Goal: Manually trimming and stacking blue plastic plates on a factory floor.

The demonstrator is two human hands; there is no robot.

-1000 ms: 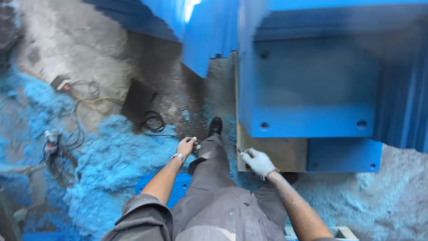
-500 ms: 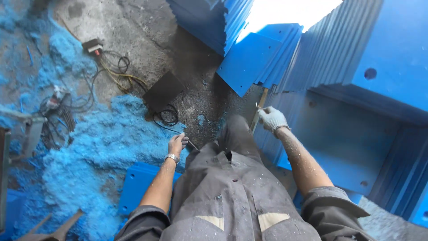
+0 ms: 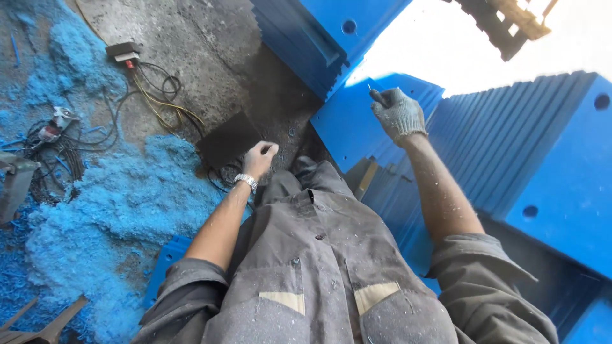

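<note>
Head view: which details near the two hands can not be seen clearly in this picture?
- Thin tool in the gloved right hand: too small to identify; the glove covers most of it.
- Left hand: closed fist hides whether it holds anything.
- Blue slabs: cut off by the right edge.
- Area above the slabs: washed out by glare.

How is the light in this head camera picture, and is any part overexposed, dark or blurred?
In the head view, the top right is blown out to white behind the stacked blue panels, hiding detail there. The gloved right hand stands sharp against that glare. The floor by the bare left hand is dimmer, yet the blue shavings and cables stay readable. The wide lens bends the edges.
</note>
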